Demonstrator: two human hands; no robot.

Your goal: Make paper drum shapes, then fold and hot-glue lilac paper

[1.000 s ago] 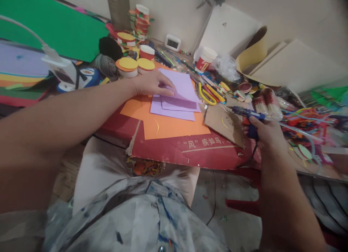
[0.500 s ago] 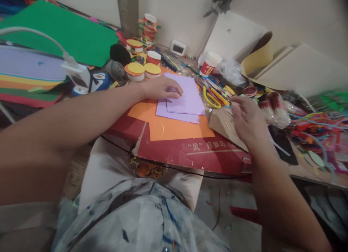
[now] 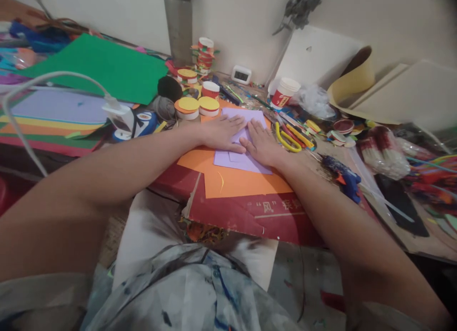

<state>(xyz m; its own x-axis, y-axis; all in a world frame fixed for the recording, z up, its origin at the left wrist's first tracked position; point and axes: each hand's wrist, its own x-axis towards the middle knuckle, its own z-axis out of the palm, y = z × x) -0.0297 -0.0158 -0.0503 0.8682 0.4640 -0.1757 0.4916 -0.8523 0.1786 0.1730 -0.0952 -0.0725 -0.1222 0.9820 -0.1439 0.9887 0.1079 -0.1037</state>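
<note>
Both palms lie flat on sheets of purple paper [image 3: 246, 166], one folded or smaller piece on top of a larger one. My left hand [image 3: 224, 133] rests on the left side, fingers stretched out and pointing right. My right hand [image 3: 262, 143] covers the right side with its fingers together and extended, close to the left fingertips. Neither hand grips anything. Beneath the purple sheets is orange paper [image 3: 232, 184], with a thin yellow strip on it. Much of the top purple piece is hidden under my hands.
Yellow-handled scissors [image 3: 286, 140] and a blue glue gun [image 3: 344, 176] lie to the right. Behind stand paper cups [image 3: 285, 93], yellow-topped round pieces [image 3: 187, 106] and a small digital clock [image 3: 242, 74]. A white plug with cable [image 3: 119, 114] and green sheet [image 3: 103, 69] are at left.
My right hand has come left from beside the scissors onto the purple paper. My left hand has flattened onto it. The glue gun now shows at right; the camera view has shifted.
</note>
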